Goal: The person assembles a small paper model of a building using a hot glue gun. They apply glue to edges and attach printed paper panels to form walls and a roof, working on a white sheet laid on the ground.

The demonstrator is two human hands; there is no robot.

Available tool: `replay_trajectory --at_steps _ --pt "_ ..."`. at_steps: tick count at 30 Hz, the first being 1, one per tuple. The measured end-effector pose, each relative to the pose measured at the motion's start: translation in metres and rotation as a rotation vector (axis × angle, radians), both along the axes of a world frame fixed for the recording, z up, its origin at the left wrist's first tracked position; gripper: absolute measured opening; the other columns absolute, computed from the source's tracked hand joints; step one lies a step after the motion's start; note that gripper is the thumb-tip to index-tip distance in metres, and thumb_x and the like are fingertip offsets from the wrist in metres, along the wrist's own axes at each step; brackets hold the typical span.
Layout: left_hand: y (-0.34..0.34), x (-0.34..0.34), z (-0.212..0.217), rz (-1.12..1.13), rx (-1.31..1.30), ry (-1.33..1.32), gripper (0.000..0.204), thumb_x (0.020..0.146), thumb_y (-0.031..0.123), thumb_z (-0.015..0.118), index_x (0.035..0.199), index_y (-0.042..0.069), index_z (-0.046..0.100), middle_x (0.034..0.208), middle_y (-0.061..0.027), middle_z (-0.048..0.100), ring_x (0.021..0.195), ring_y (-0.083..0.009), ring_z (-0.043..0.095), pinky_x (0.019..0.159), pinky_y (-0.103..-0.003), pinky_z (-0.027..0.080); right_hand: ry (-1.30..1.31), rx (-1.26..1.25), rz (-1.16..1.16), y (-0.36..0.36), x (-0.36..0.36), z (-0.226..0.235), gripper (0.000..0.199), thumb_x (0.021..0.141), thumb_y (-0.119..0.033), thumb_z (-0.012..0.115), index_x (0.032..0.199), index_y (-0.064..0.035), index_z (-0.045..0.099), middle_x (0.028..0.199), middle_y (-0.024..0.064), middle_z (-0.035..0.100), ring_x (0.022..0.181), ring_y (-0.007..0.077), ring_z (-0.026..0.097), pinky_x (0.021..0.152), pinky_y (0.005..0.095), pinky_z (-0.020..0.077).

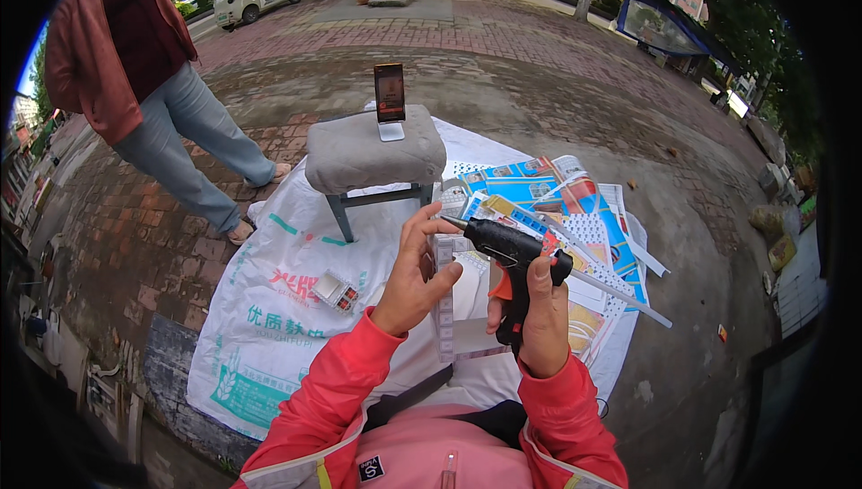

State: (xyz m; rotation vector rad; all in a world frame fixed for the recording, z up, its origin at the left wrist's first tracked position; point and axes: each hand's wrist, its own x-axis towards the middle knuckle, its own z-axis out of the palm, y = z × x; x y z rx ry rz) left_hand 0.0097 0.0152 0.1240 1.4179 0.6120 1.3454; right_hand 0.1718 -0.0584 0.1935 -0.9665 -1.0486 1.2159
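Observation:
My right hand [545, 318] is wrapped round a black hot glue gun [508, 243], its fingers by the orange trigger [500, 286]. The gun's metal nozzle points left, close to the fingertips of my left hand [417, 269]. Between the thumb and fingers of that hand is the upper part of a pale patterned paper strip [445, 323], which hangs down over my lap. A whitish piece joins or overlaps the strip's lower end; which of the two I cannot tell. Whether glue is coming out is too small to make out.
Ahead stands a stool [373, 152] with a grey cushion, bearing a phone [390, 94] on a stand. Colourful printed sheets [593, 220] lie heaped at the right. A small clear box [336, 292] rests on the white woven sack [260, 318]. Another person [148, 85] stands at the left.

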Motion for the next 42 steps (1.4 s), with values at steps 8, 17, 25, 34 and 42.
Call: replay_trajectory --at_steps 8,17,25,34,42 --pt "-0.013 0.016 -0.009 0.243 0.187 0.242 0.098 0.072 0.017 0.076 0.151 0.011 0.018 0.151 -0.0206 0.015 0.139 -0.0361 0.026 0.11 -0.043 0.032 0.065 -0.076 -0.049 0.006 -0.005 -0.006 0.063 0.097 -0.059 0.042 0.103 -0.0001 0.061 0.056 0.0055 0.056 0.047 0.0113 0.055 0.046 0.0222 0.0424" --pt "-0.008 0.01 -0.013 0.217 0.211 0.101 0.07 0.078 0.017 0.058 0.143 0.011 0.033 0.151 -0.0135 0.017 0.129 -0.028 0.039 0.103 -0.039 0.038 0.027 -0.002 0.062 -0.003 0.01 0.003 0.066 0.098 -0.056 0.044 0.117 0.0059 0.058 0.101 0.0157 0.068 0.058 0.0126 0.061 0.049 0.0232 0.048" --pt "-0.01 0.005 -0.007 0.255 0.243 0.162 0.065 0.079 0.015 0.054 0.142 0.009 0.036 0.149 -0.0158 0.016 0.133 -0.0311 0.034 0.107 -0.04 0.033 -0.363 0.142 0.002 -0.008 0.019 -0.011 0.038 0.095 -0.036 0.063 0.1 0.0014 0.06 0.075 0.0034 0.056 0.056 0.0086 0.044 0.053 0.0239 0.0362" --pt "-0.008 0.008 -0.007 0.252 0.262 0.195 0.062 0.082 0.018 0.05 0.142 0.011 0.037 0.15 -0.0159 0.015 0.133 -0.0321 0.034 0.103 -0.04 0.036 -0.599 0.251 -0.089 -0.007 0.014 -0.013 0.033 0.09 -0.03 0.069 0.088 0.0001 0.056 0.072 0.0103 0.047 0.061 0.0213 0.043 0.057 0.0314 0.0387" --pt "-0.01 0.006 -0.004 0.242 0.224 0.203 0.063 0.079 0.014 0.046 0.142 0.012 0.037 0.151 -0.0151 0.015 0.133 -0.0299 0.036 0.099 -0.039 0.039 -0.712 0.244 -0.13 -0.011 0.013 -0.006 0.038 0.087 -0.033 0.072 0.085 -0.0005 0.054 0.068 0.012 0.048 0.057 0.0249 0.044 0.054 0.0323 0.0404"
